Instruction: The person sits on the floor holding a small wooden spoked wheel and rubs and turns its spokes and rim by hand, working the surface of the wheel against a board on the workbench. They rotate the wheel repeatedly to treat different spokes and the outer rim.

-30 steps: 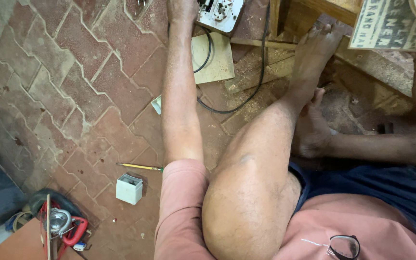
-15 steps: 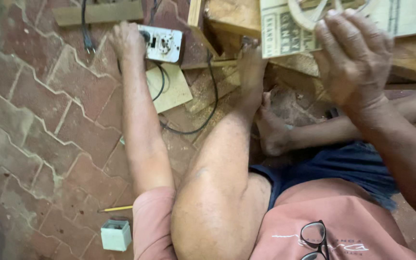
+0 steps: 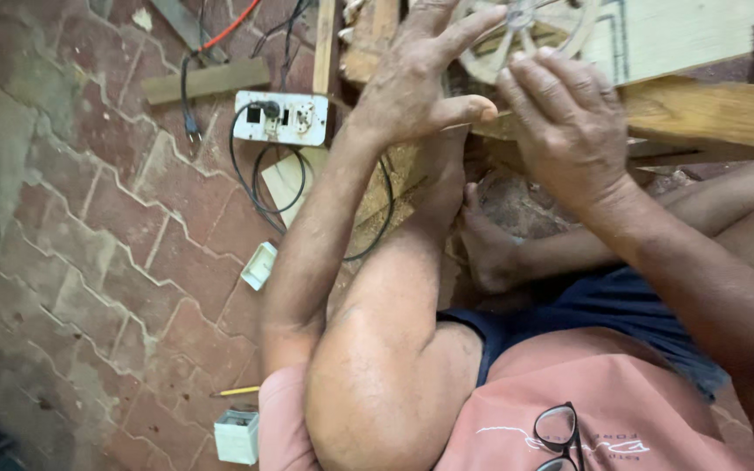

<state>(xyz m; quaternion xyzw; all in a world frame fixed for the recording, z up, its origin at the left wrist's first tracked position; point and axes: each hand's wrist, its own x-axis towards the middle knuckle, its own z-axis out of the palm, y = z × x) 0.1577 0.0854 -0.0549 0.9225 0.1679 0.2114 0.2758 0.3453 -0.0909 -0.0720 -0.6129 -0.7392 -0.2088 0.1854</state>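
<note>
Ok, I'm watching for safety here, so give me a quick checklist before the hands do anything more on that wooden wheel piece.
1. Left hand on wooden wheel piece: ok, fingers spread over it.
2. Right hand on the piece: ok, fingertips touching.
3. Plank under the piece: ok.
4. Socket board has a plug in: not ok, cable loops near the knee.
5. Glasses worn: not ok, hanging on shirt.
6. Blade near: cannot tell.

A small white box (image 3: pixel 236 435) with a greenish top stands on the brick floor at the near left, just beside the person's sleeve. A second small whitish, square box (image 3: pixel 260 265) lies farther off on the floor, left of the forearm. No signs or screens show anywhere.
</note>
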